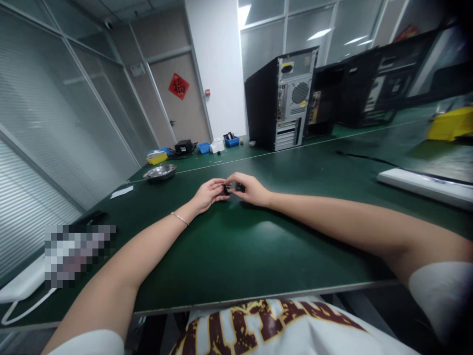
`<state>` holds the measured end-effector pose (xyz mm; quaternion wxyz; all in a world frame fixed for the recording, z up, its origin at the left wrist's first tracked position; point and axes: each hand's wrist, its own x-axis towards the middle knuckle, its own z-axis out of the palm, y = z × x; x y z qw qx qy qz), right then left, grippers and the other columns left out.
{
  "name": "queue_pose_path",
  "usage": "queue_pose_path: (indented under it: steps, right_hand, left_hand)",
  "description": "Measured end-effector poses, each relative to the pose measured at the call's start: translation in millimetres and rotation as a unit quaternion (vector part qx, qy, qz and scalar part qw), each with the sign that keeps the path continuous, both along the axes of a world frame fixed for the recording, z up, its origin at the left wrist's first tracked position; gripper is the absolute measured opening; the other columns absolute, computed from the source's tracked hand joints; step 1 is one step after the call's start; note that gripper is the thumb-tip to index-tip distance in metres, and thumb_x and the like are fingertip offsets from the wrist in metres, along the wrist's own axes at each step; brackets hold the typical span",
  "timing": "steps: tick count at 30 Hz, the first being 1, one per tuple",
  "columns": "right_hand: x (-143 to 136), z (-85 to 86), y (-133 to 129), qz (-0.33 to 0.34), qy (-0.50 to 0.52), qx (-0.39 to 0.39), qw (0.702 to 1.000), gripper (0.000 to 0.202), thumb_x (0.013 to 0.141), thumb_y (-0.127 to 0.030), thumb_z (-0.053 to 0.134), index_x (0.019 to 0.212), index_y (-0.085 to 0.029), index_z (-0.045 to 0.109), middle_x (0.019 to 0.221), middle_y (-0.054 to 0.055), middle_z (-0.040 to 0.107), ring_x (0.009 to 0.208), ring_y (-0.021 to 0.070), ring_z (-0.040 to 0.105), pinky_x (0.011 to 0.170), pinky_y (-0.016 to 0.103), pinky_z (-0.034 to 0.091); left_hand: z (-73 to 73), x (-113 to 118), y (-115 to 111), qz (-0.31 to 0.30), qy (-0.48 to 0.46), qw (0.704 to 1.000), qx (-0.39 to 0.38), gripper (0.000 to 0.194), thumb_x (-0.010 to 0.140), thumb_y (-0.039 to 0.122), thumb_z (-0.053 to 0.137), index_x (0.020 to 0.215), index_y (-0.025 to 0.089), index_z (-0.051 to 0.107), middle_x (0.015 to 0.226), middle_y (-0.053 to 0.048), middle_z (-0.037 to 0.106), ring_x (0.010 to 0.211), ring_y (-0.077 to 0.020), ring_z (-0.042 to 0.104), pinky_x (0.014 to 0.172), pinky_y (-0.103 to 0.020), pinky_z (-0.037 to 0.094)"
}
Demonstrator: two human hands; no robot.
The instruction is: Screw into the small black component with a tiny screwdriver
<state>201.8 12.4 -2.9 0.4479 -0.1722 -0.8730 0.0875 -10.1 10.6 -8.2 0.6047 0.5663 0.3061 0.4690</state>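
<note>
Over the middle of the green table (258,261) my two hands meet, fingertips close together. My left hand (209,195) has its fingers curled around a small black piece (225,189). From the right, my right hand (253,190) pinches at a second small dark part (240,187), its thumb and fingers bent toward the left hand. The parts are too small and too far covered by fingers to name their kind. Whether the two pieces are joined cannot be seen.
A metal bowl (160,172), blue bins (204,147) and a black box (185,146) line the far left. An upright computer case (283,101) stands behind my hands. A white power strip (424,185) and a yellow bin (451,123) are right; a white cable (31,311) lies near left.
</note>
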Motion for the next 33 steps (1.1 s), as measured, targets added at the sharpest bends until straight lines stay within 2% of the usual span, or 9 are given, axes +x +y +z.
queue_pose_path:
  steps: [4, 11, 16, 21, 27, 33]
  right_hand:
    - [0.0, -0.4, 0.5, -0.008, -0.008, 0.0, 1.0, 0.024, 0.087, -0.019, 0.058, 0.11, -0.02, 0.064, 0.105, 0.008, 0.068, 0.093, 0.0207, 0.063, 0.082, 0.032, 0.05]
    - [-0.2, -1.4, 0.7, -0.046, -0.026, -0.007, 0.999, 0.024, 0.091, -0.024, 0.056, 0.112, -0.02, 0.068, 0.11, 0.009, 0.071, 0.099, 0.0212, 0.066, 0.086, 0.032, 0.05]
    - [-0.5, -1.4, 0.8, -0.032, -0.038, -0.015, 0.999, 0.027, 0.091, -0.026, 0.058, 0.116, -0.021, 0.068, 0.113, 0.008, 0.071, 0.102, 0.0219, 0.066, 0.089, 0.033, 0.05]
    - [-0.9, -2.3, 5.7, -0.033, 0.014, -0.022, 0.999, 0.025, 0.09, -0.027, 0.06, 0.113, -0.02, 0.067, 0.108, 0.009, 0.069, 0.1, 0.0222, 0.064, 0.089, 0.035, 0.05]
    - [1.0, -8.2, 18.8, -0.088, 0.055, -0.069, 0.992, 0.021, 0.085, -0.033, 0.067, 0.101, -0.019, 0.069, 0.095, 0.006, 0.065, 0.084, 0.0192, 0.06, 0.078, 0.032, 0.049]
    - [0.7, -14.1, 28.4, -0.113, 0.058, -0.126, 0.984, 0.024, 0.082, -0.04, 0.068, 0.094, -0.02, 0.071, 0.093, 0.005, 0.067, 0.083, 0.0186, 0.06, 0.078, 0.031, 0.047]
  left_hand:
    - [-0.1, -0.1, -0.2, 0.002, 0.0, 1.0, 0.001, 0.034, 0.076, 0.02, 0.08, 0.104, 0.013, 0.063, 0.102, -0.009, 0.071, 0.09, -0.02, 0.071, 0.082, -0.039, 0.06]
    - [-3.7, 3.9, -0.1, 0.018, 0.009, 1.0, 0.006, 0.037, 0.071, 0.021, 0.084, 0.1, 0.011, 0.063, 0.093, -0.009, 0.075, 0.087, -0.0199, 0.072, 0.087, -0.042, 0.058]
    - [-5.7, 5.7, 0.6, -0.003, 0.022, 0.999, 0.029, 0.045, 0.071, 0.023, 0.084, 0.111, 0.012, 0.066, 0.103, -0.011, 0.075, 0.093, -0.0208, 0.072, 0.094, -0.043, 0.054]
    - [-6.9, 4.8, 3.0, 0.016, 0.046, 0.997, 0.059, 0.053, 0.076, 0.026, 0.079, 0.126, 0.015, 0.065, 0.11, -0.011, 0.073, 0.098, -0.0209, 0.069, 0.098, -0.041, 0.051]
    - [-6.1, 5.0, 1.6, 0.033, 0.066, 0.995, 0.064, 0.053, 0.078, 0.025, 0.076, 0.128, 0.013, 0.064, 0.104, -0.01, 0.074, 0.093, -0.0185, 0.069, 0.095, -0.04, 0.051]
    - [-2.8, 4.4, 0.2, 0.048, 0.11, 0.99, 0.08, 0.046, 0.08, 0.023, 0.072, 0.124, 0.01, 0.065, 0.094, -0.009, 0.074, 0.086, -0.0166, 0.067, 0.084, -0.034, 0.052]
